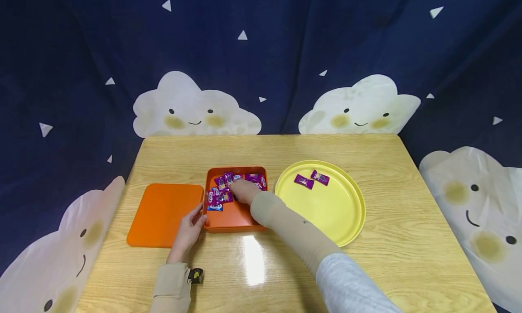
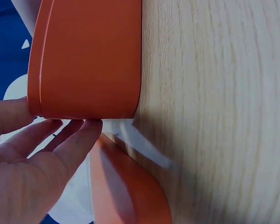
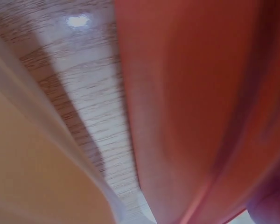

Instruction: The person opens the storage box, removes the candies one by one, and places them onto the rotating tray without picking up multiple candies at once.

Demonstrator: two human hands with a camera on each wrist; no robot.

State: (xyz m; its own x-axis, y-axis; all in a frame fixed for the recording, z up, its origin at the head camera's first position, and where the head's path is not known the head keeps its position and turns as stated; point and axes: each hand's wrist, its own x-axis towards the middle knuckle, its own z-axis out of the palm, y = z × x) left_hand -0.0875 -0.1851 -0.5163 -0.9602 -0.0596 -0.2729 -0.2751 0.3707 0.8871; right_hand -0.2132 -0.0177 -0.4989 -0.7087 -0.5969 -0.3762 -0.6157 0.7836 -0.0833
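An orange-red open box (image 1: 234, 218) holds several small wrapped candies (image 1: 223, 197) in purple and blue wrappers, mostly toward its back and left. My right hand (image 1: 244, 190) reaches down into the box among the candies; its fingertips are hidden in the head view, and the right wrist view is blurred. My left hand (image 1: 190, 229) touches the box's left wall with extended fingers, seen close up against the box (image 2: 88, 60) in the left wrist view. Two purple candies (image 1: 304, 181) lie on a round yellow tray (image 1: 360, 204), right of the box.
Left of the box, an orange lid (image 1: 163, 213) lies flat on the wooden table (image 1: 387, 249). A dark blue curtain (image 1: 281, 45) with clouds and triangles hangs behind the table and at both sides. My right forearm crosses over the tray's near-left edge.
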